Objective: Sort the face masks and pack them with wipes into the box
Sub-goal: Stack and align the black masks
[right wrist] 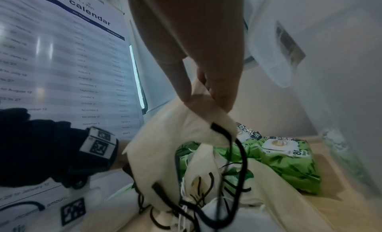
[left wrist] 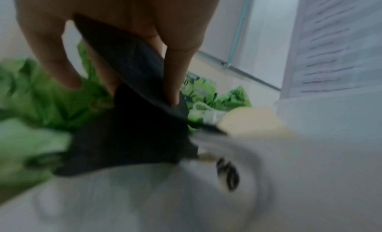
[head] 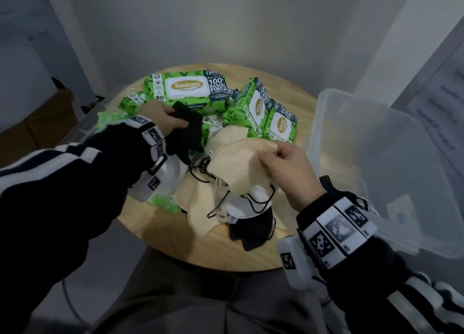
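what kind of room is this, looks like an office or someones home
Probably an office or workroom corner, though that is a guess. A printed payout calendar hangs on the wall, plain pale partition walls close in a small round wooden table, and cardboard boxes sit on the floor.

I think it is an office: a payout calendar poster (right wrist: 62,59) fills the frame's left side.
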Action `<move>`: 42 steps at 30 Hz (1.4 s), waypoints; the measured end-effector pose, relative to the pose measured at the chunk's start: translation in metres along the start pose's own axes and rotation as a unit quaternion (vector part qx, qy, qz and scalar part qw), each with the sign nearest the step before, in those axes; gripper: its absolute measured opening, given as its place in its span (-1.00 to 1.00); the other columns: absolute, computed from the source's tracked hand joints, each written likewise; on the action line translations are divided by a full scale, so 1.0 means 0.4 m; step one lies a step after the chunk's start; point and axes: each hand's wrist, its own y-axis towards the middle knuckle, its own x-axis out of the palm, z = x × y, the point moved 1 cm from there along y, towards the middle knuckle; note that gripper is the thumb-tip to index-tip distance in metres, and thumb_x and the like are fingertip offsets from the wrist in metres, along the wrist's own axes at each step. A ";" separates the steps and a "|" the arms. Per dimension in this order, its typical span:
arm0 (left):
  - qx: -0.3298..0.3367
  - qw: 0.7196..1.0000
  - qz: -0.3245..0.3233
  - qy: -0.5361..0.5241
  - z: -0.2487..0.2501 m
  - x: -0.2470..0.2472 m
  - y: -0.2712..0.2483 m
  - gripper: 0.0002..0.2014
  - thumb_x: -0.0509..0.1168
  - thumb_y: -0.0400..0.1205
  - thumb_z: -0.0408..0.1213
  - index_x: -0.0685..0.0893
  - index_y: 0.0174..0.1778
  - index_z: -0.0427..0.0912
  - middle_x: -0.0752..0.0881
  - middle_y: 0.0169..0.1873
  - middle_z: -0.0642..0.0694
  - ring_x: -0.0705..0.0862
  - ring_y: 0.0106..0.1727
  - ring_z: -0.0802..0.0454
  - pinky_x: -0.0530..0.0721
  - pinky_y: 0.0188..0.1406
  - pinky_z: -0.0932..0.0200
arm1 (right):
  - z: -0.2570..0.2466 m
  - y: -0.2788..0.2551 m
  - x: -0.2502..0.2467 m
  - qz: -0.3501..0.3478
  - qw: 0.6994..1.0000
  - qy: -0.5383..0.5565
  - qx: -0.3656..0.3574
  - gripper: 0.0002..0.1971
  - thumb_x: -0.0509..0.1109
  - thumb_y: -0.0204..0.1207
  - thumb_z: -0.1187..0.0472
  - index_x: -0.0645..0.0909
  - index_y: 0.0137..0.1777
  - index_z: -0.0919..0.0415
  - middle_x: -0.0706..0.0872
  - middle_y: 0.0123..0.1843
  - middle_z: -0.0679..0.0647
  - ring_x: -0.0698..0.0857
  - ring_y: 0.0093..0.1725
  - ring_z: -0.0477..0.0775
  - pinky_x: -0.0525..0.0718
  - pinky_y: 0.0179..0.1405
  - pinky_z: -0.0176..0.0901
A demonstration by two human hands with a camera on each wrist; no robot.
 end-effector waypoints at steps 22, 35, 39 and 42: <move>0.157 0.880 -0.212 -0.395 0.304 -0.280 -0.344 -0.81 0.40 0.33 -0.35 0.71 -0.18 -0.34 0.79 -0.41 -0.13 0.75 -0.45 0.04 0.75 -0.33 0.21 | -0.126 -0.073 -0.100 0.040 0.995 0.048 -0.084 -0.51 0.09 0.47 0.57 0.71 -0.33 0.04 0.73 -0.06 0.08 0.68 -0.16 0.01 0.64 -0.25 -0.28; 0.168 0.955 -0.146 -0.199 0.326 -0.200 -0.365 -0.77 0.48 0.48 -0.29 0.77 -0.03 -0.36 0.78 -0.08 -0.36 0.75 -0.05 -0.29 0.69 0.13 -0.15 | -0.155 -0.100 -0.114 -0.135 0.962 0.231 -0.057 -0.73 0.29 0.58 0.36 0.61 0.10 0.62 0.72 0.01 0.39 0.71 -0.11 0.15 0.71 -0.07 -0.22; 0.152 0.959 -0.127 -0.203 0.318 -0.191 -0.359 -0.80 0.48 0.47 -0.29 0.75 -0.09 -0.35 0.77 -0.19 -0.30 0.71 -0.20 -0.14 0.69 0.03 -0.04 | -0.147 -0.101 -0.121 -0.112 0.964 0.234 -0.062 -0.77 0.37 0.51 0.35 0.66 0.06 0.54 0.77 -0.07 0.29 0.74 -0.18 0.09 0.73 -0.09 -0.21; 0.138 0.967 -0.090 -0.192 0.305 -0.193 -0.349 -0.86 0.47 0.48 -0.29 0.66 -0.34 -0.18 0.68 -0.38 -0.14 0.64 -0.31 -0.09 0.63 -0.10 0.04 | -0.137 -0.100 -0.123 -0.082 0.967 0.233 -0.057 -0.79 0.41 0.49 0.35 0.68 0.05 0.47 0.78 -0.06 0.26 0.75 -0.19 0.06 0.75 -0.16 -0.25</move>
